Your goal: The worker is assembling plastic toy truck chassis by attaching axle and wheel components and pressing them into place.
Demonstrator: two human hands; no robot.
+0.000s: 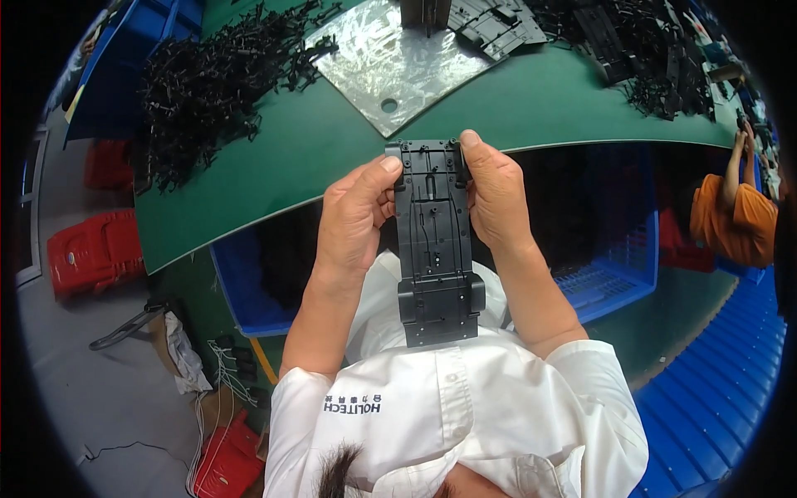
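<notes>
A long black moulded plastic panel [433, 241] with ribs, slots and small posts is held up in front of my chest. My left hand [357, 203] grips its upper left edge, thumb on the near face. On the opposite edge, my right hand [498, 187] has hold of the upper right corner, its thumb pointing up along the side. The fingers behind the panel are partly hidden. The lower end of the panel hangs close to my white shirt. Just beyond its top lies a scuffed metal plate [382, 70] on the green table [307, 153].
Small black plastic parts [207, 100] are heaped at the table's left. More black panels and parts [614, 50] pile up at the right. A dark upright post [426, 12] stands on the plate. Blue crates [639, 266] sit under the table. Another person in orange [735, 216] is at right.
</notes>
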